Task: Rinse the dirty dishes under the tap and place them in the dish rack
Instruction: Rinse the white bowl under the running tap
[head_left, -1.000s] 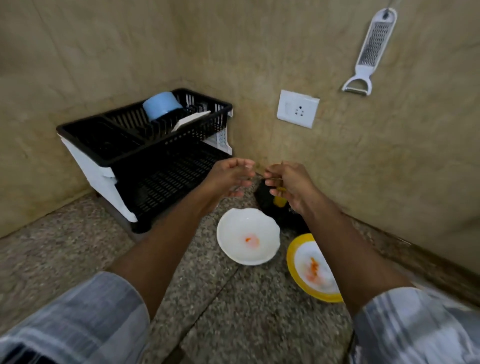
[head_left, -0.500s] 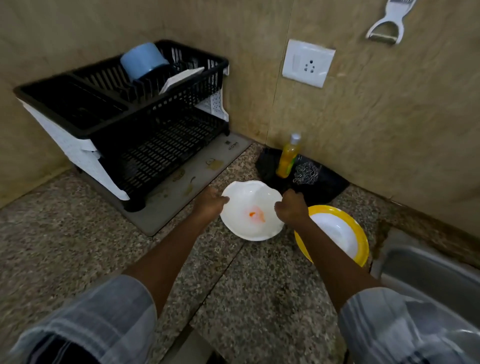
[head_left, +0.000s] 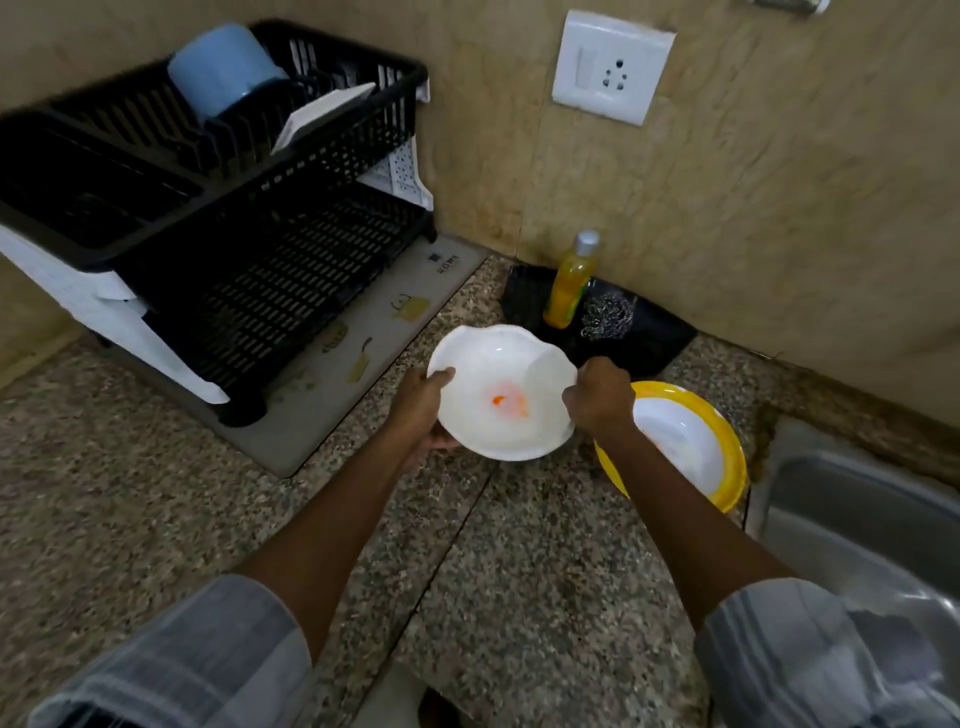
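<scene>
Both hands grasp the white bowl (head_left: 501, 395) at its rim, left hand (head_left: 423, 410) and right hand (head_left: 597, 397) opposite, above the surface; the sink (head_left: 857, 519) lies right, nearer the right hand.

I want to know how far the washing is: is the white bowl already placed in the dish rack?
No, the white bowl is gripped by the left hand and the right hand over the counter, apart from the dish rack.

Both forearms being stretched toward the frame's centre, left hand (head_left: 423, 410) being curled around something's left edge, right hand (head_left: 597, 397) being clenched at its right edge
</scene>
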